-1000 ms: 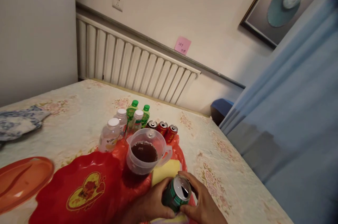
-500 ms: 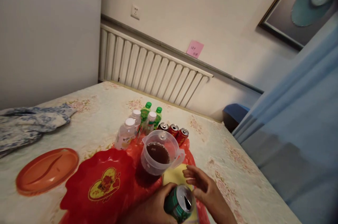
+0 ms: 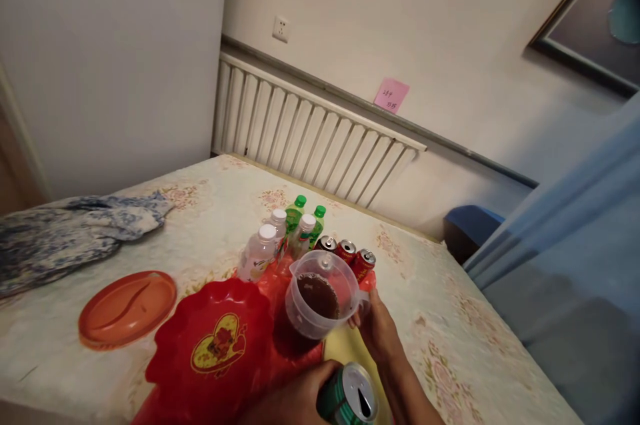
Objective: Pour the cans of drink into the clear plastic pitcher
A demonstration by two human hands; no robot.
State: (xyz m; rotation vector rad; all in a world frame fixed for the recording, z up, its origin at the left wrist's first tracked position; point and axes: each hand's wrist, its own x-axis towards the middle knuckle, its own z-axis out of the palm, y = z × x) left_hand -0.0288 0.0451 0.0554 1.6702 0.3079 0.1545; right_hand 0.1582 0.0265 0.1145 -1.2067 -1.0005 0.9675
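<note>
A green drink can (image 3: 345,398) with its top opened is in my left hand (image 3: 295,398), near the bottom of the view. My right hand (image 3: 377,328) is closed around the handle of a clear plastic measuring jug (image 3: 310,325), which holds dark brown liquid. Left of the jug lies a red scalloped tray (image 3: 175,338) with a yellow heart print. Just behind the jug are several drink cans, among them a red can (image 3: 363,266). A yellow sheet or board (image 3: 345,348) shows partly beneath my hands.
White-capped bottles (image 3: 257,255) and green-capped bottles (image 3: 296,211) stand behind the tray. At left lie an orange oval lid (image 3: 127,308) and a crumpled patterned cloth (image 3: 85,235). A radiator (image 3: 310,135) lines the wall; a blue curtain (image 3: 560,278) hangs at right.
My right hand has moved from beside the can to the jug's handle and closed on it. The left hand still holds the green can. The view has shifted left.
</note>
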